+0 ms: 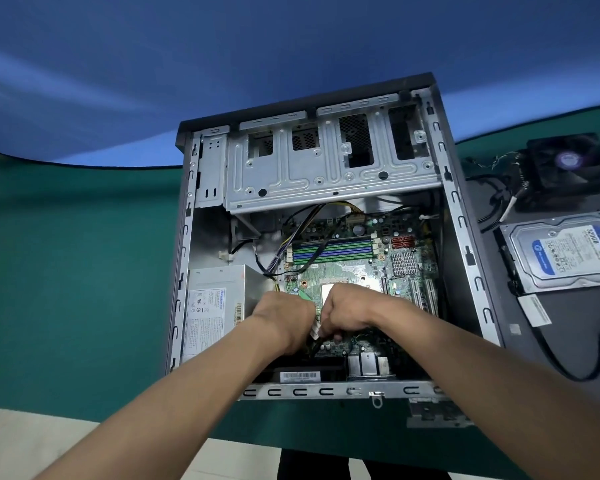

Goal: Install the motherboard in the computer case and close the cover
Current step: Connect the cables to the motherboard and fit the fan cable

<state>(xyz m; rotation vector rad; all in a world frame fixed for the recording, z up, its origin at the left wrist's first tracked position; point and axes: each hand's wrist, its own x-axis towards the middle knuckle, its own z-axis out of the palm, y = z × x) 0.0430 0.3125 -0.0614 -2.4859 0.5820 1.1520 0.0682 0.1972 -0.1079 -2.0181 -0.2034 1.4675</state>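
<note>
An open grey computer case (465, 237) lies flat on the green mat. The green motherboard (354, 268) sits inside it, with blue and green memory slots near its far end. Both hands are down over the board's near part. My left hand (284, 317) and my right hand (347, 310) have curled fingers that meet on a small white connector (315, 330) with dark wires. The fingertips and the socket under them are hidden. The case's side cover (534, 313) lies flat to the right, under loose parts.
A silver power supply (215, 306) fills the case's left side, and a metal drive cage (326, 168) spans its far end. To the right lie a blue-labelled hard drive (568, 254), a black cooler fan (565, 168) and black cables (568, 362).
</note>
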